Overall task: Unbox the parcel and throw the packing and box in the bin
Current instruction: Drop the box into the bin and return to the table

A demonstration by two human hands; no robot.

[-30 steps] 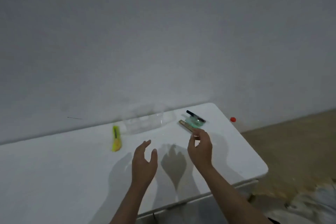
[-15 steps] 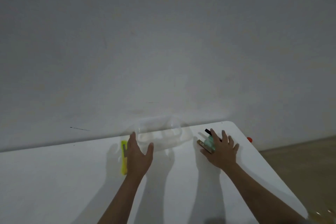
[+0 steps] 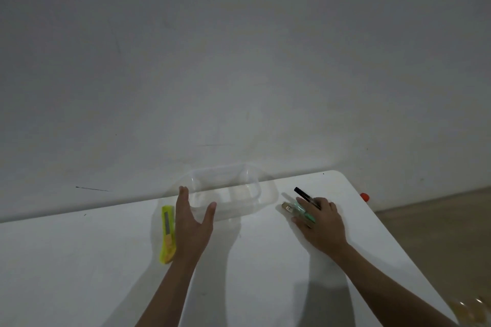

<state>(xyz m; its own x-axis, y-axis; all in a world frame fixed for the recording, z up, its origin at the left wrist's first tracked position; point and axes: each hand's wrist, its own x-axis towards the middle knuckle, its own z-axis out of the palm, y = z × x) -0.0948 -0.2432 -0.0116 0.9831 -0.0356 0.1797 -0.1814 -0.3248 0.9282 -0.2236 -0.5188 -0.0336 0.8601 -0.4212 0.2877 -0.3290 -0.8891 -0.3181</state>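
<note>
My left hand (image 3: 191, 223) open, fingers straight, thumb spread, at near left corner of clear plastic tub (image 3: 228, 190); whether touching, cannot tell. My right hand (image 3: 320, 223) flat, fingers over small pale green item (image 3: 301, 211) and black pen (image 3: 304, 195), pressing down. Hands well apart. Yellow box cutter (image 3: 168, 233) just beside left hand, outer side. All on white table (image 3: 79, 260), tub at far edge by wall. Small red thing (image 3: 364, 197) beyond table's right edge. No parcel or bin in view.

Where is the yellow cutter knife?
In the head view, the yellow cutter knife lies flat on the white table, just left of the left hand and near the clear plastic container.
</note>
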